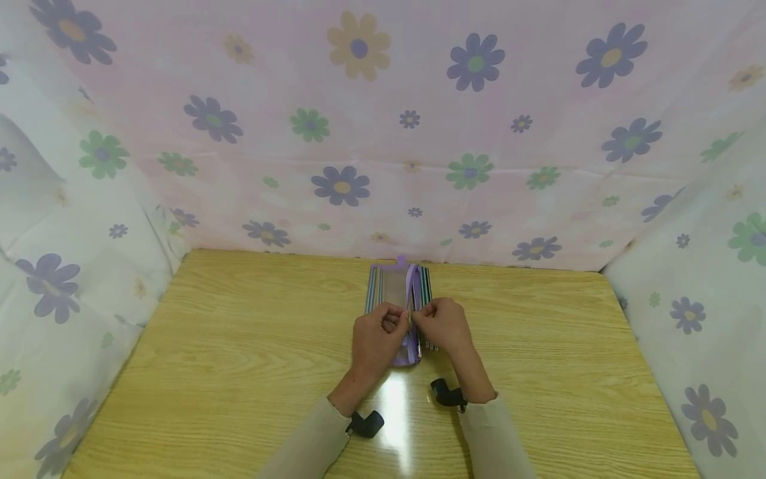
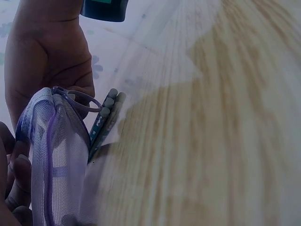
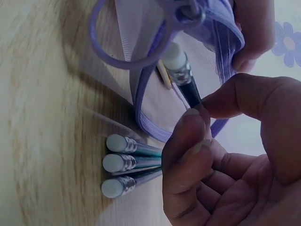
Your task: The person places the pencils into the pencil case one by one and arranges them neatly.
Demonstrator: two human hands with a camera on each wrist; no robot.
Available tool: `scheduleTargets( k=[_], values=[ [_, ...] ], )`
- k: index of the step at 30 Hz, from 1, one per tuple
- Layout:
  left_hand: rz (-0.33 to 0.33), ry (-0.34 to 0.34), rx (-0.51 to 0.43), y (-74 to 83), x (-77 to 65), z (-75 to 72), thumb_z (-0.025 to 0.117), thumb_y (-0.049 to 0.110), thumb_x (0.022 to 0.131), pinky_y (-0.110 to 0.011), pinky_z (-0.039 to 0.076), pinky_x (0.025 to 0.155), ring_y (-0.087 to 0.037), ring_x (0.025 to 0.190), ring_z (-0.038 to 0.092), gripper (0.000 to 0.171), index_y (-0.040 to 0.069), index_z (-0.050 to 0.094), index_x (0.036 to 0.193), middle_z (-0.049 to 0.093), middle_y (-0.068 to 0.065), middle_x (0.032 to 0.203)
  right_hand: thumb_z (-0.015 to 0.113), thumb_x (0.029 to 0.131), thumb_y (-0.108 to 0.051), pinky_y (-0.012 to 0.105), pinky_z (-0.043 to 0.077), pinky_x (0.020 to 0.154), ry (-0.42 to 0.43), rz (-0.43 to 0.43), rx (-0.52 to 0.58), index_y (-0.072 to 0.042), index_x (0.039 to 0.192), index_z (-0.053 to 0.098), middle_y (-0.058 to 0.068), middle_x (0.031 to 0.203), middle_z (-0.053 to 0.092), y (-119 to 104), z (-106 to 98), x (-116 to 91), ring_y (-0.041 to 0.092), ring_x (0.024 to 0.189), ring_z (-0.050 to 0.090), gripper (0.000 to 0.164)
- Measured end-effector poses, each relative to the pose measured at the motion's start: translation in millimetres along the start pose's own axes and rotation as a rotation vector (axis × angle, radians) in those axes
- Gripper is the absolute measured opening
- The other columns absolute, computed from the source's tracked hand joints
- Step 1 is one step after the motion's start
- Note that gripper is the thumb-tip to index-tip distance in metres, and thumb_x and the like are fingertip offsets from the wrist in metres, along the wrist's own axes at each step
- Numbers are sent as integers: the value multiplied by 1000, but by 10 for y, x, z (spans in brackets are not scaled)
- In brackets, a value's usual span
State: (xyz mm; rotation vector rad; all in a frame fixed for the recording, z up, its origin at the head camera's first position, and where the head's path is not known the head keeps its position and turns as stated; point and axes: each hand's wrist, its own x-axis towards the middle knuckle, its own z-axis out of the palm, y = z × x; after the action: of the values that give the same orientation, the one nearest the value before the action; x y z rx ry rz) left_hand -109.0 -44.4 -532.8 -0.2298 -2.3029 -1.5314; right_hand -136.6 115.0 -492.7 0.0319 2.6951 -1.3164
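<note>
A purple mesh zip pencil case (image 1: 391, 283) lies on the table, its zip opening along the right side. My left hand (image 1: 377, 339) pinches the edge of that opening. In the right wrist view, my right hand (image 3: 225, 136) pinches a dark pencil (image 3: 187, 80) between thumb and fingers, its white eraser end at the case's mouth. Three more pencils (image 3: 134, 162) with white erasers and green or dark barrels lie on the table beside the case. A purple ring (image 3: 96, 44) hangs from the zip. Something yellow (image 3: 164, 75) shows inside the case.
The wooden table (image 1: 269, 346) extends around the case. A flowered curtain (image 1: 395, 146) hangs along the back and both sides. Black wrist-camera mounts (image 1: 366, 424) stick out from both wrists. Along the case's left side, pencil-like stripes (image 1: 374, 286) show.
</note>
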Motion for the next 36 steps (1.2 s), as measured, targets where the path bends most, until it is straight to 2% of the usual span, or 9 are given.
scheduleTargets(
  k=[20,36],
  values=[
    [0,0,-12,2,1,-6,78,14,96,-20,55,53,-3,58,66,9,9,77,89,74,2,73,70,90,-15,27,47,50,14,-10,36,-3,84,74,5,69,67,21,95,38,15,57,58,14],
    [11,6,5,-16,1,0,78,11,95,-19,54,52,-3,57,66,8,8,76,88,74,2,73,69,93,-15,27,48,50,-2,-14,50,-2,86,75,5,70,68,4,72,39,14,57,58,17]
  ],
)
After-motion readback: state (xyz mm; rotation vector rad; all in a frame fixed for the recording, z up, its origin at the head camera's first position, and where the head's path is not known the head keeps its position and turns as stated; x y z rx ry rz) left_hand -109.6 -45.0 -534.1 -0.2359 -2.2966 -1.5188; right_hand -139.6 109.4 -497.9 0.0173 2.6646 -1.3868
